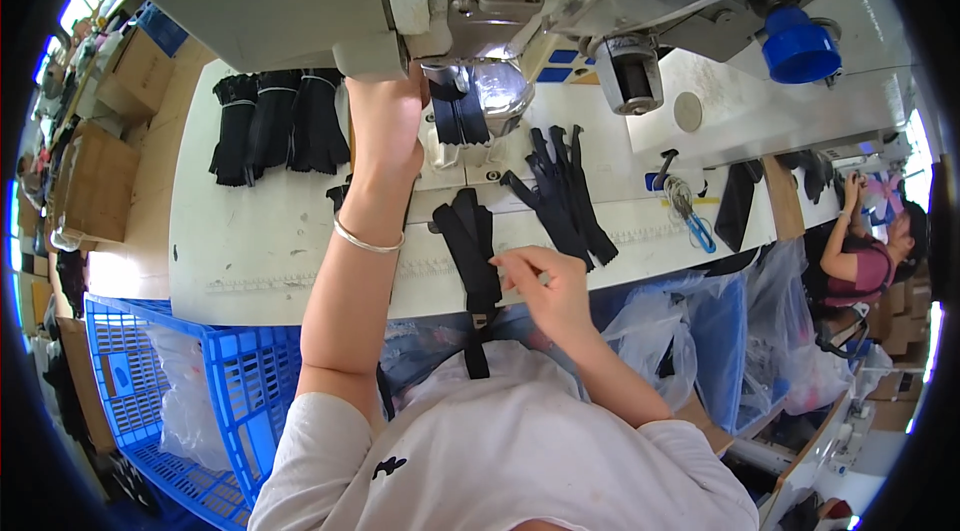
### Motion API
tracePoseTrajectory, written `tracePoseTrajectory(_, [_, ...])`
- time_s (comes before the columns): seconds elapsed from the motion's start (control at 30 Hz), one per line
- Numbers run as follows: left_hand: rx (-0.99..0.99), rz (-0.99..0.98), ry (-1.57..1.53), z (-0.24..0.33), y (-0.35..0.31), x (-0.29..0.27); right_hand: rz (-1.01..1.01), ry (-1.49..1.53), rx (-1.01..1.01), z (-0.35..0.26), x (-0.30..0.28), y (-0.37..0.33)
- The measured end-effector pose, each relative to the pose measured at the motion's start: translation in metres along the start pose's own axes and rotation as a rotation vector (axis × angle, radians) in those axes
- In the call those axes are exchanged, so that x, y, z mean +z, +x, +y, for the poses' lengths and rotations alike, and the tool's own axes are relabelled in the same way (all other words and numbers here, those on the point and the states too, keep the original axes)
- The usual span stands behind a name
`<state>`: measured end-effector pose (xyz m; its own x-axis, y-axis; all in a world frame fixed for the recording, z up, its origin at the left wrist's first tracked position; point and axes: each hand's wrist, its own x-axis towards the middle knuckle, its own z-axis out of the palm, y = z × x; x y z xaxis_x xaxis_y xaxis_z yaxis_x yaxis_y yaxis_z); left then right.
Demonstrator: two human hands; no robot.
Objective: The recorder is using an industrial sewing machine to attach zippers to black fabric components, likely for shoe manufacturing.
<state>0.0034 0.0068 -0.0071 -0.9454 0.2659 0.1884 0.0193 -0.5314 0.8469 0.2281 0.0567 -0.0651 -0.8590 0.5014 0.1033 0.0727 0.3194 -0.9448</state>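
My left hand [385,116] reaches under the sewing machine head [490,16]; its fingers are mostly hidden there, so their grip does not show. Beside it, a pair of dark zipper ends [460,119] lies under the metal parts of the machine. My right hand [553,293] is closed, thumb and forefinger meeting at the edge of a black zipper [470,249]. That zipper lies with others in a small pile at the table's front edge, and one end hangs down over my lap. More black zippers [562,193] lie fanned out just right of it.
Tied bundles of black zippers [277,123] lie at the table's back left. Blue-handled scissors [697,229] and a dark case-like piece [738,203] sit at right. A blue plastic crate [225,401] stands left; plastic bags [650,341] hang right. Another person [865,256] works far right.
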Motion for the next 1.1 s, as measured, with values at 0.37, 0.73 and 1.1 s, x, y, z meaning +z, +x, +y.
tracePoseTrajectory(0.37, [-0.113, 0.096, 0.409, 0.033, -0.068, -0.072, 0.233, -0.803, -0.302, 0.050, -0.023, 0.038])
tracePoseTrajectory(0.73, [0.270, -0.619, 0.973, -0.015, -0.148, -0.046, 0.286, 0.223, 0.007, 0.021, -0.036, 0.050])
tracePoseTrajectory(1.1, [0.455, -0.949, 1.289, -0.090, -0.134, 0.003, 0.471, 0.200, -0.132, -0.013, -0.061, 0.017])
